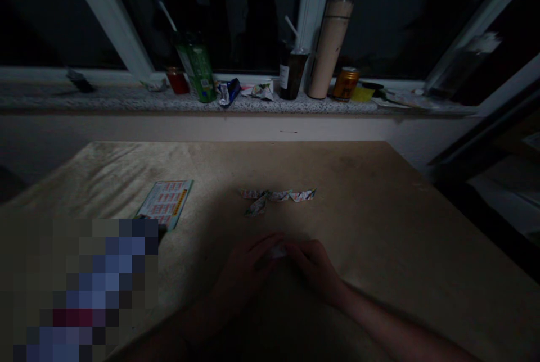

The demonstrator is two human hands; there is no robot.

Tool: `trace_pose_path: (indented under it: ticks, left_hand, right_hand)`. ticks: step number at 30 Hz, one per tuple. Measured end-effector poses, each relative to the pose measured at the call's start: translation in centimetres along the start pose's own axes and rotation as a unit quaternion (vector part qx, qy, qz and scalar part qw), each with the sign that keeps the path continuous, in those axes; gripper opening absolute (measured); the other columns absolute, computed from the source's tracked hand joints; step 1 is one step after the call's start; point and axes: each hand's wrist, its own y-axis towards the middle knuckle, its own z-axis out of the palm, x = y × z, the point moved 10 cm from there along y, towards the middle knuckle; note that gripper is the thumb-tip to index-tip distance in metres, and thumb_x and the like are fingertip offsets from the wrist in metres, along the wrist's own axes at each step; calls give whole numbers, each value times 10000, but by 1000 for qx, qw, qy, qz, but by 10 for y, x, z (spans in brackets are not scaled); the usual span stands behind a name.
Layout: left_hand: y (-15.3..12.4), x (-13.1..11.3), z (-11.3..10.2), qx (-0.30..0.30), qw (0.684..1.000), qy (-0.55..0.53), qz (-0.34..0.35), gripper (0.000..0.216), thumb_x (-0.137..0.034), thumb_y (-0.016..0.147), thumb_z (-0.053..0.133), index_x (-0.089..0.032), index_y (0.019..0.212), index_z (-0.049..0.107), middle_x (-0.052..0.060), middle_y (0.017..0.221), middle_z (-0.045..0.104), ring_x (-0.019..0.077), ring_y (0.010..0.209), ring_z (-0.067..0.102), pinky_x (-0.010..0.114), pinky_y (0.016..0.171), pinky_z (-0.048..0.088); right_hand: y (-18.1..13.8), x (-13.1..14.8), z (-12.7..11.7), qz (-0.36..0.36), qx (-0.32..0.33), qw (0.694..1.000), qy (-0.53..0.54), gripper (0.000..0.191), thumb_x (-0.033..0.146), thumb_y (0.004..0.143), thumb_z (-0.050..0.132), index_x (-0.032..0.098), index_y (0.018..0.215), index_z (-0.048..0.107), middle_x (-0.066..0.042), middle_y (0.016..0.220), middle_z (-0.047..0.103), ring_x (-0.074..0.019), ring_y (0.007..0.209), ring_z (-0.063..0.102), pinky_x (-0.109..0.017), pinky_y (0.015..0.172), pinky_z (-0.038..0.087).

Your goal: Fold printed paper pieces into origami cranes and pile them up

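Observation:
In dim light, my left hand [247,261] and my right hand [314,261] meet low over the middle of the table. Their fingers are closed around a small pale piece [278,250], possibly paper; shadow and fingers hide most of it. Just beyond the hands lies a crumpled, twisted printed strip [279,196], with one part angling toward me. A printed card with red number grids, like a calendar [166,202], lies flat to the left.
The brownish table [358,182] reaches the wall under the window. Along the speckled sill [248,104] stand a green bottle [200,69], a dark cup with a straw [292,75], a tall beige flask [330,50], an orange can [346,84] and wrappers. The lower left is pixelated.

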Motion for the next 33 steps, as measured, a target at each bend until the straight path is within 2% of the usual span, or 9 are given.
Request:
trace_pose_path:
  ticks: [6, 10, 14, 17, 19, 26, 33]
  left_hand:
    - [-1, 4, 1, -6, 1000, -2, -18, 367, -294, 832, 569, -288, 1199, 543, 15, 1154, 623, 208, 1032, 572, 343, 935, 416]
    - [-2, 9, 7, 20, 999, -23, -39, 368, -319, 842, 551, -278, 1207, 538, 16, 1155, 629, 217, 1038, 576, 344, 935, 411]
    - [-1, 13, 8, 28, 995, -73, -68, 396, -320, 847, 535, -263, 1238, 514, 11, 1187, 614, 216, 1040, 583, 324, 927, 419]
    - [0, 9, 6, 29, 992, -104, -64, 397, -321, 850, 531, -259, 1242, 513, 8, 1181, 618, 209, 1026, 591, 308, 917, 425]
    - [1, 5, 6, 34, 991, -120, -56, 382, -321, 855, 526, -261, 1232, 522, 1, 1165, 627, 200, 1013, 598, 293, 906, 430]
    - [3, -2, 4, 34, 989, -137, -39, 365, -276, 838, 548, -240, 1202, 558, -8, 1138, 642, 185, 1000, 602, 255, 900, 423]
    - [3, 4, 6, 39, 985, -155, -68, 403, -281, 815, 571, -232, 1214, 558, 5, 1060, 682, 197, 912, 637, 274, 847, 458]
  right_hand:
    - [0, 0, 3, -22, 4, 1000, -11, 435, 424, 883, 387, 176, 525, 402, 42, 516, 305, -86, 479, 272, -216, 449, 244]
    - [-2, 1, -6, -33, -41, 998, -25, 380, 375, 829, 512, 179, 517, 421, 46, 509, 344, -91, 481, 321, -216, 452, 265]
    - [-5, 10, -16, -49, -85, 995, -24, 180, 290, 696, 693, 177, 724, 556, 8, 674, 527, -130, 608, 484, -229, 535, 384]
    - [-6, 18, -15, -84, -80, 993, 4, 155, 221, 730, 670, 190, 860, 593, -29, 822, 602, -164, 771, 566, -274, 689, 452]
    - [-7, 21, -15, -104, -73, 992, 15, 162, 184, 754, 648, 205, 908, 603, -35, 876, 623, -167, 821, 585, -289, 740, 462]
    - [-9, 27, -17, -149, -74, 986, 7, 234, 135, 747, 665, 229, 960, 642, -42, 910, 646, -172, 830, 607, -295, 727, 494]
    - [-12, 39, -19, -197, -83, 977, 7, 299, 100, 761, 649, 261, 1013, 644, -41, 953, 638, -162, 872, 606, -278, 738, 510]
